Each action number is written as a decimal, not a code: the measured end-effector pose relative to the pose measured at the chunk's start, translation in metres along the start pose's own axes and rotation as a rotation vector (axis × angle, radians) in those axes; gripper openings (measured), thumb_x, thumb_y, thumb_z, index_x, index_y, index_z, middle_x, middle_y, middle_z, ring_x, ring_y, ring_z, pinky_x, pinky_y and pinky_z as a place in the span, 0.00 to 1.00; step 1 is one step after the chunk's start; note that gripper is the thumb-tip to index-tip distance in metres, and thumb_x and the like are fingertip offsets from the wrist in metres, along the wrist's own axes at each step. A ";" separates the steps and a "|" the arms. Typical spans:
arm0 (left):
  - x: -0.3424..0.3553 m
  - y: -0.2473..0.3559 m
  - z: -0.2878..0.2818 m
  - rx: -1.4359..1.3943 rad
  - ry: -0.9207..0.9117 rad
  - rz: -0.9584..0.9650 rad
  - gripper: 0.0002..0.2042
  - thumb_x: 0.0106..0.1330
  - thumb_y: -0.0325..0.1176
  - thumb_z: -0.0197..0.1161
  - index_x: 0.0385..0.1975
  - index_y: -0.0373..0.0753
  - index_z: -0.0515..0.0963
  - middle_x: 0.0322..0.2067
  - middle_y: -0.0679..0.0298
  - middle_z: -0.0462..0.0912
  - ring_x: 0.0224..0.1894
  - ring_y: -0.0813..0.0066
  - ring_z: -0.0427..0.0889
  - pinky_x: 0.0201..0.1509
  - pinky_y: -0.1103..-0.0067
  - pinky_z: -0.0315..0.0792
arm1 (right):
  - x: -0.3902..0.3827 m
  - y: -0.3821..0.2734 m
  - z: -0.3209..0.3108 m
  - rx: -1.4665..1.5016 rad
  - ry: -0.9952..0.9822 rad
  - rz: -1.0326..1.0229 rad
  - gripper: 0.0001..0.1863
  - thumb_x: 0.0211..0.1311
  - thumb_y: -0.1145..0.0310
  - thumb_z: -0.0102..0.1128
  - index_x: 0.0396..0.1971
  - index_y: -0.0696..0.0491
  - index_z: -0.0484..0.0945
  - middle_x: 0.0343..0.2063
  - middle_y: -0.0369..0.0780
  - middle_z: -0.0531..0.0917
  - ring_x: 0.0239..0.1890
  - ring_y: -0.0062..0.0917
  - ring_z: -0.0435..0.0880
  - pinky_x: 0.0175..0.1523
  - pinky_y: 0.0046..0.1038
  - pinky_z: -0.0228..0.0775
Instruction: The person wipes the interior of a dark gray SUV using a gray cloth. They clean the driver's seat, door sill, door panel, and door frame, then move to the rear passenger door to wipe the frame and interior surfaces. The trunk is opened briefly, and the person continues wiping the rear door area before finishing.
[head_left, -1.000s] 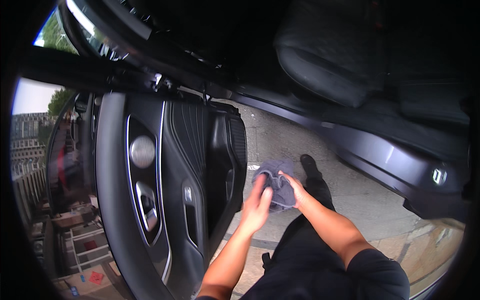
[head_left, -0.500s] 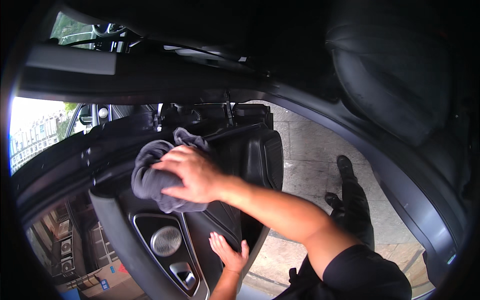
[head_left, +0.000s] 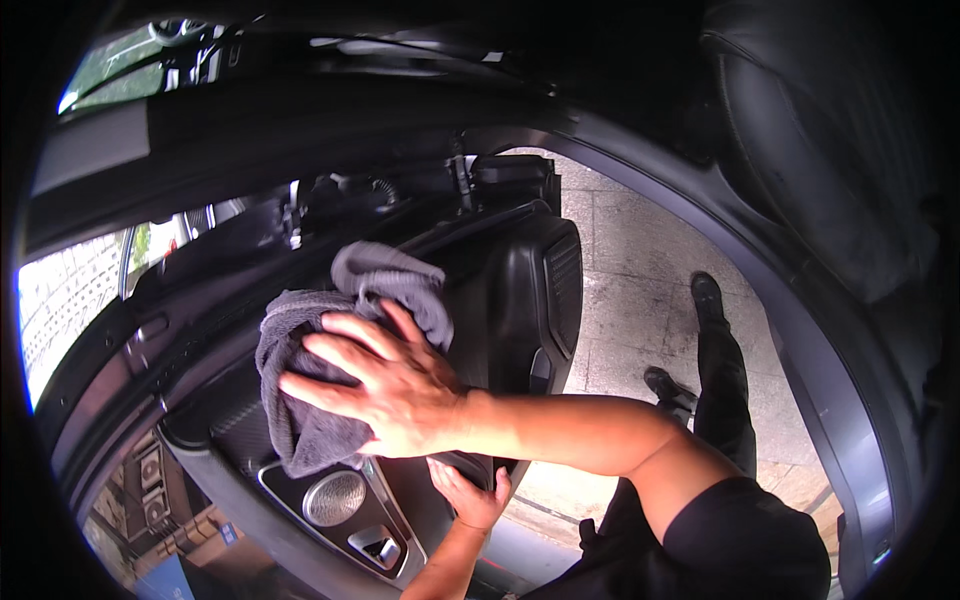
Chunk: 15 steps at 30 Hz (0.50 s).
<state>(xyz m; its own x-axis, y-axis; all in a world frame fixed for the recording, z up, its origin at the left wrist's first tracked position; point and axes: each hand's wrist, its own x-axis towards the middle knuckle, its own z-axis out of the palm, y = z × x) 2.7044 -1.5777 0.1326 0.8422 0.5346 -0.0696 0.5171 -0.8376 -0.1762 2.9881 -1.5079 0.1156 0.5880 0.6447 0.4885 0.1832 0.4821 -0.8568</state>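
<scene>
R grip (head_left: 405,395): you're pressing crumpled grey fabric cloth (head_left: 315,430), fingers spread | L grip (head_left: 472,502): thumb apart, touching moulded blk door panel (head_left: 495,275) | pls press evenly

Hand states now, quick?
Left hand: open, resting on the door panel, nothing seen in it.
Right hand: open, fingers spread over the gray cloth on the door panel.

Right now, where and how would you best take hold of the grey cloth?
Probably pinch the loose upper fold of the grey cloth from the far side: it bunches out past the right hand, whose spread fingers cover the middle.
</scene>
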 end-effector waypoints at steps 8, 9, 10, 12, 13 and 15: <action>-0.005 0.000 0.000 -0.002 -0.011 -0.045 0.49 0.57 0.47 0.66 0.69 0.24 0.45 0.66 0.32 0.51 0.68 0.29 0.54 0.69 0.47 0.52 | -0.060 0.178 -0.071 -0.087 0.053 0.866 0.28 0.65 0.48 0.58 0.52 0.57 0.75 0.39 0.46 0.84 0.43 0.40 0.85 0.48 0.36 0.76; -0.005 0.001 0.000 -0.004 -0.023 -0.048 0.49 0.57 0.47 0.66 0.69 0.23 0.45 0.66 0.32 0.51 0.68 0.29 0.54 0.69 0.47 0.52 | -0.040 0.191 -0.088 0.154 -0.096 0.950 0.25 0.68 0.49 0.57 0.50 0.57 0.76 0.31 0.41 0.86 0.34 0.33 0.87 0.42 0.32 0.78; -0.004 0.001 0.000 -0.017 -0.012 -0.050 0.49 0.57 0.47 0.66 0.69 0.23 0.46 0.66 0.32 0.52 0.68 0.29 0.54 0.69 0.48 0.52 | -0.016 0.187 -0.089 0.338 -0.045 0.961 0.23 0.69 0.50 0.56 0.47 0.57 0.78 0.31 0.38 0.85 0.34 0.25 0.85 0.41 0.29 0.78; -0.001 0.002 0.000 -0.007 0.011 -0.044 0.47 0.57 0.47 0.66 0.68 0.23 0.48 0.66 0.34 0.54 0.67 0.30 0.55 0.69 0.48 0.52 | 0.032 0.149 -0.072 0.750 -0.028 0.401 0.25 0.67 0.50 0.60 0.50 0.57 0.76 0.41 0.39 0.82 0.43 0.23 0.82 0.50 0.28 0.75; 0.001 0.003 0.000 -0.018 0.020 -0.043 0.47 0.57 0.46 0.66 0.68 0.24 0.48 0.66 0.35 0.54 0.67 0.30 0.55 0.68 0.48 0.53 | 0.054 0.126 -0.055 0.479 -0.055 0.263 0.29 0.63 0.50 0.64 0.51 0.60 0.74 0.48 0.45 0.79 0.52 0.26 0.78 0.57 0.31 0.71; 0.002 0.003 0.000 -0.030 0.014 -0.042 0.47 0.57 0.45 0.66 0.69 0.25 0.48 0.66 0.36 0.54 0.67 0.31 0.56 0.68 0.48 0.53 | 0.091 0.089 -0.020 0.442 -0.221 -0.135 0.33 0.57 0.49 0.68 0.50 0.63 0.75 0.49 0.48 0.78 0.55 0.37 0.74 0.61 0.36 0.66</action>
<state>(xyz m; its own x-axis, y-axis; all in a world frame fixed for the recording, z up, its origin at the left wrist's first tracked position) 2.7077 -1.5792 0.1319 0.8217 0.5677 -0.0495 0.5560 -0.8178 -0.1486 3.0738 -1.4181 0.0805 0.3923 0.6465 0.6543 -0.1328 0.7437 -0.6552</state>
